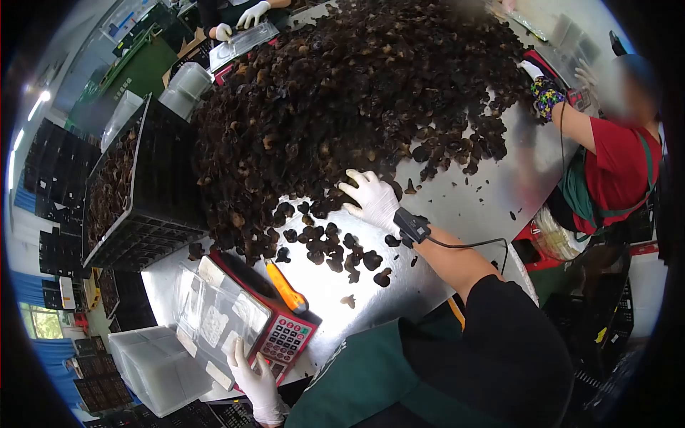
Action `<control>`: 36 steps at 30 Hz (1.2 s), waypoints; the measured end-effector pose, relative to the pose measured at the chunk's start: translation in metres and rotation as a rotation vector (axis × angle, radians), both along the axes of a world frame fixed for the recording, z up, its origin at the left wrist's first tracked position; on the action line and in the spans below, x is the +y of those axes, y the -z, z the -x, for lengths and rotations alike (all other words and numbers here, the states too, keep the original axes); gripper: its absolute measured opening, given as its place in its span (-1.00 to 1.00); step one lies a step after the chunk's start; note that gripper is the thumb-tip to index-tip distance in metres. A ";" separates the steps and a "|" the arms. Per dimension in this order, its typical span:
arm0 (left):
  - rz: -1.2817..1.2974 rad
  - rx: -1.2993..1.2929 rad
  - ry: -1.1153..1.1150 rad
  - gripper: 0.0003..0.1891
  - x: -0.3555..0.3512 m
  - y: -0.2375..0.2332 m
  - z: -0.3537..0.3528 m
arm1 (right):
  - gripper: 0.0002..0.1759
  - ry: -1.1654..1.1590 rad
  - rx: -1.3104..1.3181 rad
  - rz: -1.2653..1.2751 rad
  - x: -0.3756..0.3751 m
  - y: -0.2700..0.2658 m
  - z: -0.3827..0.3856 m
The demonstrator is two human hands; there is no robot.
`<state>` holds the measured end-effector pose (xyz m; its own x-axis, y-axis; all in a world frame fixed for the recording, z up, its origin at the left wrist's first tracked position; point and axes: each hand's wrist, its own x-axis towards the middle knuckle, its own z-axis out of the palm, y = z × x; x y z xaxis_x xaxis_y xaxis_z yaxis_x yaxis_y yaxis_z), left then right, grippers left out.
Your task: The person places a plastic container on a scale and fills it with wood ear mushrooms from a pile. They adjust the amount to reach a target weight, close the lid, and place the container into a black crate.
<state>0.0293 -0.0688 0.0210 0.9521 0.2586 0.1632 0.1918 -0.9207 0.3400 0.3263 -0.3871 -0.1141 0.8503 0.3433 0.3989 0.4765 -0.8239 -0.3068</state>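
Observation:
A large heap of dark, wrinkled fungus pieces [342, 93] covers much of the metal table [328, 296]. My right hand [373, 203], in a white glove with a black device on the wrist, lies at the heap's near edge with its fingers spread. My left hand [255, 381], also gloved, is at the lower edge of a clear plastic tray [214, 324], thumb and fingers apart. The tray sits on a red scale [285, 341] with a keypad. An orange cutter [286, 287] lies beside the scale, near several loose pieces.
Stacked clear containers [160, 367] stand at the lower left. Behind them is a black crate [146, 182] of fungus. A co-worker in red [619, 167] is at the right; another person's gloved hands [251, 16] are over a tray at the top. A cable runs from my right wrist.

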 end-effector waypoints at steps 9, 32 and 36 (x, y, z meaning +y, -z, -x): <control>-0.034 -0.087 -0.024 -0.44 -0.001 -0.004 0.001 | -0.69 -0.096 0.123 -0.182 0.003 0.018 -0.014; 0.136 -0.244 -0.219 -0.37 0.030 0.008 0.003 | -0.76 -0.515 0.980 -1.109 0.094 -0.149 0.024; 0.247 -0.304 -0.278 -0.15 0.031 0.005 0.009 | -0.71 -0.782 0.672 -0.780 0.171 -0.176 0.051</control>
